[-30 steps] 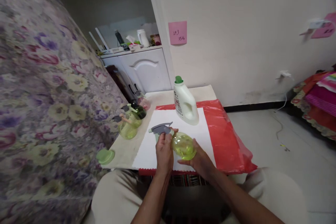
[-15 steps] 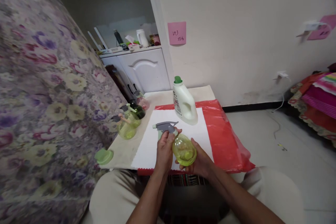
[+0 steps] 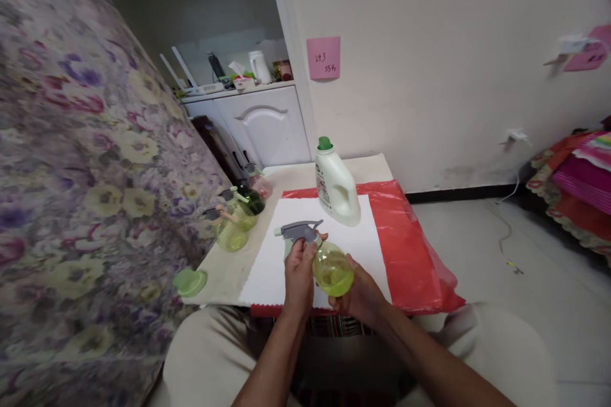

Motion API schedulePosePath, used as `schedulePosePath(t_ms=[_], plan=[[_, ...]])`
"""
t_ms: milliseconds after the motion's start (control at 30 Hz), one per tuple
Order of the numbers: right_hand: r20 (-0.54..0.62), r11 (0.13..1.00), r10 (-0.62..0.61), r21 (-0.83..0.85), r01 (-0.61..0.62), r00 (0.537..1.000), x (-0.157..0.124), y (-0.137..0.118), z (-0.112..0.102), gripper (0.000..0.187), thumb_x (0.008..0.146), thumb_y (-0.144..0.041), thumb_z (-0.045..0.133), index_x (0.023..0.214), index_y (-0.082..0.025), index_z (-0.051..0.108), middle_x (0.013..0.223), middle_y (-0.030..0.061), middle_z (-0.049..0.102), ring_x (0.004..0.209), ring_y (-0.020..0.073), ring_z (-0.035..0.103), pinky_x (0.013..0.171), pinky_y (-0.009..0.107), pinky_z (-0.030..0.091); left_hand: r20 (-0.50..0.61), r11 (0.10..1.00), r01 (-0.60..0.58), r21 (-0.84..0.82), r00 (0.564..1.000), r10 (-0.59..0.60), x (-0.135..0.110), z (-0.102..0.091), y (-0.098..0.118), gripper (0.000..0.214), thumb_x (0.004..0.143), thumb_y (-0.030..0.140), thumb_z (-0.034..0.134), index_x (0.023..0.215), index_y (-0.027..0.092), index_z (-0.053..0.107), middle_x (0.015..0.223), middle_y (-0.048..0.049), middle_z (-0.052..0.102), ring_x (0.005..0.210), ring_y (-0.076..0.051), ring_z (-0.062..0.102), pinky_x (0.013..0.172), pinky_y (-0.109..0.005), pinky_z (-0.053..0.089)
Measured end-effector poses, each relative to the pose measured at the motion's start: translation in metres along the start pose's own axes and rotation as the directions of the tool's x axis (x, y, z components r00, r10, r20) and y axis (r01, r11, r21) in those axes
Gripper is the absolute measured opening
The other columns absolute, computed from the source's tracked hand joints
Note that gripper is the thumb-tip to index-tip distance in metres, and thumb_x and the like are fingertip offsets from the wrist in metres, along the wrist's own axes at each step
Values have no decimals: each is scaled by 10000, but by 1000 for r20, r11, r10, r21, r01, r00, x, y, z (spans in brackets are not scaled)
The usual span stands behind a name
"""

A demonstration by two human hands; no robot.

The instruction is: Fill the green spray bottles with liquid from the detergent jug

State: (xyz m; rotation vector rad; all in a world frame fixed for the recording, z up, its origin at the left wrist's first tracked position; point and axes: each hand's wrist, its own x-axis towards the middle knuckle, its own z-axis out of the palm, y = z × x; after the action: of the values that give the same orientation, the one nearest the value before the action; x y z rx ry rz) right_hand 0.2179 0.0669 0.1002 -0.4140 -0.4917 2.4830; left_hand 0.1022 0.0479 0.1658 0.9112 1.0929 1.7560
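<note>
L hand (image 3: 299,276) & R hand (image 3: 359,294) both full, held over near edge of tabletop (image 3: 226,267). Red plastic (image 3: 413,254) is partly covered by white sheet (image 3: 270,273); whitish jug (image 3: 337,187) is stood on sheet. Yellow-green spray btl (image 3: 334,269), tilted, is gripped at neck by L, cupped near base by R. Green cap (image 3: 191,282) seen, near-L corner.

Spray btl (image 3: 333,269): glossy plast.

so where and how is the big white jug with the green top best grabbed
By its handle, coming from the right and slightly above, I'd say. The big white jug stands upright on the white sheet with its handle toward the right; the handle forms an open loop, which seems to leave room to wrap around it.
</note>
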Motion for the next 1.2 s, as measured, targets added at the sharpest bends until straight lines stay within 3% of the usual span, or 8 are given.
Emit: schedulePosePath(t_ms=[133, 367, 500, 667, 767, 867, 1100, 1200], plan=[[-6, 995, 97, 20, -97, 995, -1, -6, -1, 617, 917, -655, 309, 1084, -143, 608, 726, 82, 729, 420, 138, 606, 361, 209, 430, 19, 999, 25, 30, 999, -26, 0, 1, -1, 255, 841, 338, 629, 1028, 166, 647, 985, -49, 728, 875, -184, 676, 707, -252, 505], [5, 988, 146, 42, -146, 989, 2, -6, -4, 608, 910, -671, 302, 1070, -165, 599, 691, 66, 726, 453, 143, 619, 343, 170, 393, -3, 995, 41, 86, 999, -41, -4, 1, -5, 348, 846, 406, 607, 1100, 171, 643, 1066, -68, 719, 736, -149, 666, 598, -226, 479], [18, 983, 179, 29, -180, 984, 3, -6, -4, 676, 880, -728, 278, 1019, -154, 608, 646, 71, 717, 326, 97, 522, 324, 160, 346, -9, 993, 19, 114, 1000, -18, -5, -2, -4, 381, 870, 444, 562, 1127, 180, 658, 1084, -71, 722, 843, -174, 670, 702, -255, 496], [29, 985, 172, 17, -173, 985, 5, -4, -7, 666, 869, -738, 284, 948, -163, 611, 630, 67, 713, 325, 105, 534, 323, 159, 337, 0, 985, -8, 171, 1000, 8, -5, -6, -5, 364, 884, 423, 555, 1133, 178, 657, 1107, -79, 715, 957, -187, 648, 831, -281, 489], [39, 986, 167, 16, -168, 985, 7, -3, -11, 653, 870, -736, 282, 935, -176, 611, 615, 54, 704, 324, 113, 534, 313, 163, 323, -17, 974, 44, 222, 999, -41, -5, -5, -6, 367, 861, 432, 584, 1120, 181, 658, 1074, -70, 717, 703, -130, 638, 640, -239, 502], [54, 983, 181, 16, -182, 982, 9, -2, -15, 688, 862, -753, 259, 900, -166, 616, 576, 48, 687, 294, 106, 494, 295, 166, 294, 3, 973, 73, 217, 997, -75, -6, -2, -7, 405, 849, 470, 581, 1108, 169, 663, 973, -58, 724, 537, -88, 550, 456, -195, 418], [76, 971, 240, -12, -239, 968, 14, -1, -22, 759, 854, -770, 189, 815, -147, 620, 609, 82, 715, 247, 66, 439, 273, 145, 257, -6, 974, 74, 216, 997, -74, -7, -2, -14, 408, 824, 476, 602, 1082, 172, 689, 959, -55, 727, 603, -126, 602, 574, -248, 489], [69, 966, 258, -40, -256, 964, 14, -2, -26, 769, 824, -800, 235, 826, -138, 628, 579, 65, 704, 238, 62, 422, 265, 149, 276, 49, 960, 65, 273, 995, -82, -10, -8, -13, 405, 849, 476, 565, 1124, 200, 679, 1057, -58, 717, 796, -180, 651, 700, -275, 514]])
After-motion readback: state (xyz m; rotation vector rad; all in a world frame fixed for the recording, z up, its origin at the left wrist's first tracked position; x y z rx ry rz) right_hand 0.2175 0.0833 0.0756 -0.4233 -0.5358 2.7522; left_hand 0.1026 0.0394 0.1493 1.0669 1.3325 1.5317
